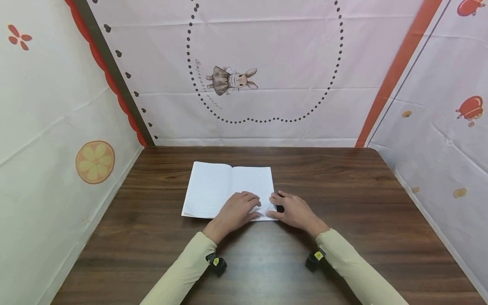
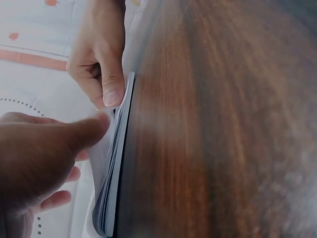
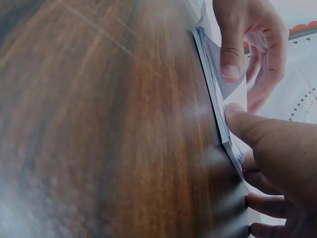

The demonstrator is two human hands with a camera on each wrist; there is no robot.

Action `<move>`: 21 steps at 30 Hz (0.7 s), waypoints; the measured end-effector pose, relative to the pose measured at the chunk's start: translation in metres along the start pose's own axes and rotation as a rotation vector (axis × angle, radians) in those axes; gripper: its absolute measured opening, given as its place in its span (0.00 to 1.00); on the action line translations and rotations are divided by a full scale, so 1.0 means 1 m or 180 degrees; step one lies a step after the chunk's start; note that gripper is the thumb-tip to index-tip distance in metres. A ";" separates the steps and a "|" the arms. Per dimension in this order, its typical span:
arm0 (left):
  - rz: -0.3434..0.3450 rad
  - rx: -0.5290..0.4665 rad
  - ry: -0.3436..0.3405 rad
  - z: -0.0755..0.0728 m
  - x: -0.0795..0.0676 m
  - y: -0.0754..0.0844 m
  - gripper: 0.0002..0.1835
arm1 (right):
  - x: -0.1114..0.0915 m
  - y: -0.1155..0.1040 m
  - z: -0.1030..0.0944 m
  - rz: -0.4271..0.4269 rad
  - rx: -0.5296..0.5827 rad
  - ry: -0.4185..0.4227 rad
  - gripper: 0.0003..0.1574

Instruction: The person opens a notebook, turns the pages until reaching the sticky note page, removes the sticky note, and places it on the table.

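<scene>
Two hands work at the near right corner of a lined notebook [image 1: 231,182], which lies spread flat on the brown wood-grain tabletop [image 1: 343,182], a little left of the middle. The left hand [image 1: 237,209] reaches across the lower part of the right page [image 1: 251,180], relaxed, its thumb and bent fingers standing apart. The right hand [image 1: 295,209] comes in from the other side, with its thumb [image 3: 242,119] on the paper and its fingers along the page's outer edge; whether any paper is caught between them I cannot tell. In the right wrist view a raised bit of paper [image 3: 229,89] shows beside the left thumb [image 3: 231,69]. Handling this corner well likely calls for a light touch: separate just the wanted sheet from those beneath, bring thumb and fingertip together close to the edge, and let one hand steady the page while the other shapes it. Pressing too hard could crease the paper in the wrong place, and pulling could tear it or drag the whole notebook askew. The left page [image 1: 207,190], with its slightly curled lower corner, is best left undisturbed, and both wrists kept low and steady.
</scene>
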State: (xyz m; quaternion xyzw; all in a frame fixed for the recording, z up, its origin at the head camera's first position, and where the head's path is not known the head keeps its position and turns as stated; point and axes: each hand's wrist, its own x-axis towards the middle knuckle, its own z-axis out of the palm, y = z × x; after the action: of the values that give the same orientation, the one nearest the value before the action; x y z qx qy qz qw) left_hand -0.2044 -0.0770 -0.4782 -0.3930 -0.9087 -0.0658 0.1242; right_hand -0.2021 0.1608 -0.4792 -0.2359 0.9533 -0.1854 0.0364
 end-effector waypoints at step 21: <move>-0.0609 0.0214 0.0309 0.013 0.006 0.016 0.06 | 0.002 -0.003 -0.003 0.0030 -0.0035 -0.0008 0.45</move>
State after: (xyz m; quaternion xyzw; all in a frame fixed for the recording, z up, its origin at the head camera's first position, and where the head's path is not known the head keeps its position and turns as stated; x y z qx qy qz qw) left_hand -0.1986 -0.0588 -0.4886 -0.2964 -0.9367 -0.0658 0.1743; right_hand -0.2030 0.1588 -0.4750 -0.2318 0.9553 -0.1797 0.0372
